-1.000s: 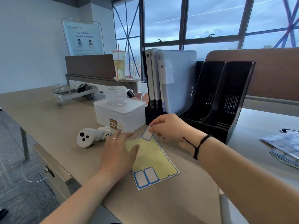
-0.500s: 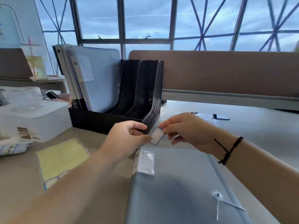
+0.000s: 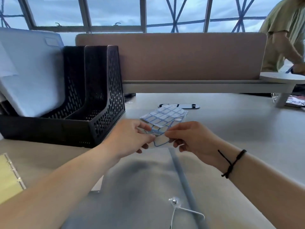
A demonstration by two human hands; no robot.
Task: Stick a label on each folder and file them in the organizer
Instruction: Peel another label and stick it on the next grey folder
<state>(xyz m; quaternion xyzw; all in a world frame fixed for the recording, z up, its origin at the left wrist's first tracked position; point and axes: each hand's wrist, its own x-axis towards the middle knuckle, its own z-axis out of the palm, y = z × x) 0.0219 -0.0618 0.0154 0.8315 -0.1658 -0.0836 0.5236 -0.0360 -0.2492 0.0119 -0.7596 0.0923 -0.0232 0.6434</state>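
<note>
Pinching label (image 3: 160, 140), both hands' (image 3: 132, 138) grip.

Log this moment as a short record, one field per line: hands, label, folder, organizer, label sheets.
left hand: pinches the label
right hand: pinches the label's other end
label: blue-bordered, held above the folder, not yet stuck
folder: grey, flat on the desk
organizer: black mesh, two right slots empty
label sheets: on the desk beyond the hands

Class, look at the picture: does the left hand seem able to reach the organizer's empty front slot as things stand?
Probably yes: the organizer stands close beside the left hand with nothing between, though that hand now pinches a label.
</note>
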